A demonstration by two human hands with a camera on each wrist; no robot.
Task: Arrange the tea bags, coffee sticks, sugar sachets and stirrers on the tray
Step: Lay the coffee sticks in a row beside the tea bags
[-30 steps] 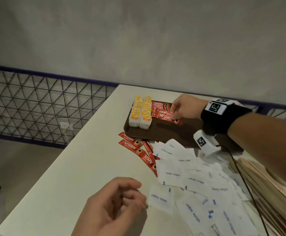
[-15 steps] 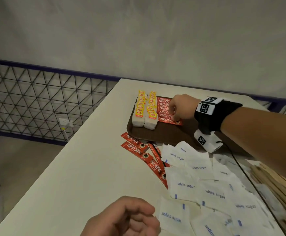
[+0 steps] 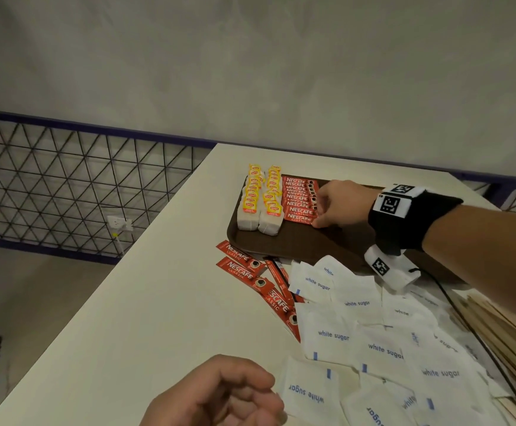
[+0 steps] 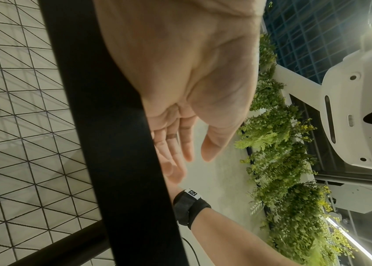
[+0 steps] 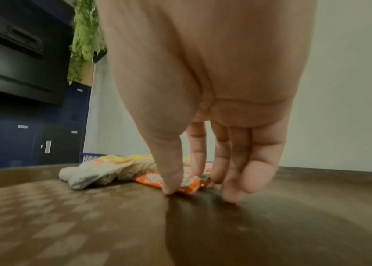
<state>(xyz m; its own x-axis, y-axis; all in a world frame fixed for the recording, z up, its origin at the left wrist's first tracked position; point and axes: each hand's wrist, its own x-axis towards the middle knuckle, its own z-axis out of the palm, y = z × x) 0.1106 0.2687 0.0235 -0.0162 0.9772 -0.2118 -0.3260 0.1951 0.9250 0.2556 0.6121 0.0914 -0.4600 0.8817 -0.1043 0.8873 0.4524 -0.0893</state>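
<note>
A brown tray (image 3: 296, 244) holds two rows of yellow-tagged tea bags (image 3: 261, 198) and, beside them, a row of red coffee sticks (image 3: 298, 199). My right hand (image 3: 321, 216) is at the right ends of these sticks, with its fingers pointing down. In the right wrist view the thumb (image 5: 169, 187) touches the nearest stick (image 5: 150, 178) and the other fingers touch the tray (image 5: 89, 216). My left hand (image 3: 250, 395) hovers near the table's front edge, loosely curled and holding nothing; the left wrist view shows the left hand (image 4: 194, 156) with relaxed fingers.
Loose coffee sticks (image 3: 244, 269) lie on the white table just in front of the tray. A heap of white sugar sachets (image 3: 373, 339) spreads to the right front. Wooden stirrers (image 3: 502, 333) are piled at the far right. The table's left edge drops to the floor.
My right hand has stayed at the sticks' right ends and shifted slightly toward the nearest stick. The row looks more even. My left hand still holds nothing.
</note>
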